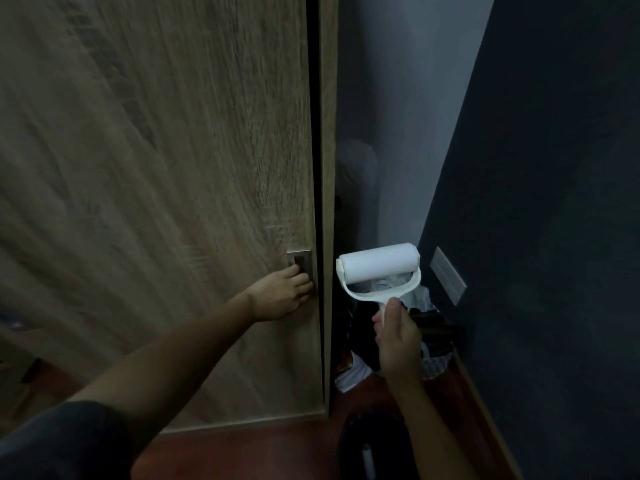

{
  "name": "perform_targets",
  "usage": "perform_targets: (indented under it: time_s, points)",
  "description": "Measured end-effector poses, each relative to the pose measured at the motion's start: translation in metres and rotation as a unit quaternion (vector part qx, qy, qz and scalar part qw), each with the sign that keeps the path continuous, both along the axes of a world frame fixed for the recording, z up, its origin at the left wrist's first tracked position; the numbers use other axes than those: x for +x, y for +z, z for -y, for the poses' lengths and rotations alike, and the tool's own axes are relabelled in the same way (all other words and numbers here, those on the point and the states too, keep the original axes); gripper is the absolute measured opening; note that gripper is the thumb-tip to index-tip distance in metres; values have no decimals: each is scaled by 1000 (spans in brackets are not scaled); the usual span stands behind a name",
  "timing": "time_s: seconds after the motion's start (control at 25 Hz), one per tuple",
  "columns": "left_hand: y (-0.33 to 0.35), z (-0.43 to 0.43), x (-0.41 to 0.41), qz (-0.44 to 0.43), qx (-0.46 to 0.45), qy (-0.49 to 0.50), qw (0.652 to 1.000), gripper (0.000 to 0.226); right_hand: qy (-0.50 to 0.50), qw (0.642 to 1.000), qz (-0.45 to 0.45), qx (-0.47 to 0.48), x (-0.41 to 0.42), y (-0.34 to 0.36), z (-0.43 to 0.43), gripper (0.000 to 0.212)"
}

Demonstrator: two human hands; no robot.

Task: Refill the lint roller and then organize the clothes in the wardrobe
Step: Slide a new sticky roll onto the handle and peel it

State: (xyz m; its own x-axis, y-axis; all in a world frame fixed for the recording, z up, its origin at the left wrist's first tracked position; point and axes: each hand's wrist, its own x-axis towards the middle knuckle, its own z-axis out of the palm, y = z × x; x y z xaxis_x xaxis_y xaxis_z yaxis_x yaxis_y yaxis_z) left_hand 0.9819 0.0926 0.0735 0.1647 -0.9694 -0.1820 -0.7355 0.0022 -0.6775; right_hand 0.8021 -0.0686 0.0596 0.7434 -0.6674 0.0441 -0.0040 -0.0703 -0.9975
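Note:
A tall wood-grain wardrobe door (156, 185) fills the left half of the view, with a small metal recessed handle (300, 260) near its right edge. My left hand (284, 294) has its fingers hooked on that handle. A dark narrow gap runs along the door's right edge. My right hand (398, 336) grips the handle of a white lint roller (379, 265), held upright to the right of the door; its roll is clean and white.
A dark blue wall (554, 237) with a grey switch plate (447, 275) stands close on the right. A heap of dark and white clothes (433, 327) lies in the corner behind the roller. A dark round object (372, 445) sits on the red-brown floor (242, 452).

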Motion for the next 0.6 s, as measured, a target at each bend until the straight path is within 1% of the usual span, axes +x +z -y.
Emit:
perform_targets:
  time_s: [0.08,0.2,0.28,0.36,0.4,0.44,0.52,0.56,0.6]
  points:
    - [-4,-7,3,0,3,0,1000,23,4,1000,-4,-1,8,2,-4,54]
    - [-3,-26,3,9,12,51,999,35,23,1000,-11,-9,18,6,-19,50]
    - [1,-49,4,4,22,83,996,35,42,999,-5,-10,25,9,-33,55]
    - [0,-80,6,2,29,105,994,30,66,998,5,-15,31,10,-49,59]
    - [1,-96,8,-4,26,105,994,27,79,997,10,-17,35,11,-59,58]
    - [5,-113,9,-12,36,133,990,27,91,996,15,-14,39,13,-69,56]
    - [4,-144,13,-12,29,154,988,32,112,993,24,-7,49,13,-88,54]
    - [3,-162,14,-14,18,150,988,34,126,992,28,-7,55,14,-100,54]
    - [9,-180,15,-23,31,181,983,34,140,990,30,-7,61,14,-111,57]
